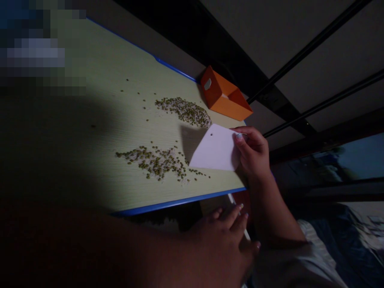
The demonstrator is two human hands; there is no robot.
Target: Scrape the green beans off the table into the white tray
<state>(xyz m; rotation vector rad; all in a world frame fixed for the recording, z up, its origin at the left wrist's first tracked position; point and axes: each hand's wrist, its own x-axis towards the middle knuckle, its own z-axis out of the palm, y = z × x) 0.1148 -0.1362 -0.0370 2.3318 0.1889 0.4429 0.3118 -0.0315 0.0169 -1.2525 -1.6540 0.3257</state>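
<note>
My right hand pinches a stiff white card between thumb and fingers, tilted over the table's right part. A small dark spot shows near the card's upper corner; whether it is a hole or a bean I cannot tell. Beyond the card lies a pile of small green beans mixed with pale grains. Nearer, a looser pile of green beans and pale bits reaches the card's lower corner. My left hand holds nothing below the table's near edge, its fingers apart and back upward.
The pale green table has a blue edge. An orange open box stands at its far right. A few stray beans lie toward the left. Dark bars cross the upper right. Dark blue cloth lies at lower right; the upper left corner is pixelated.
</note>
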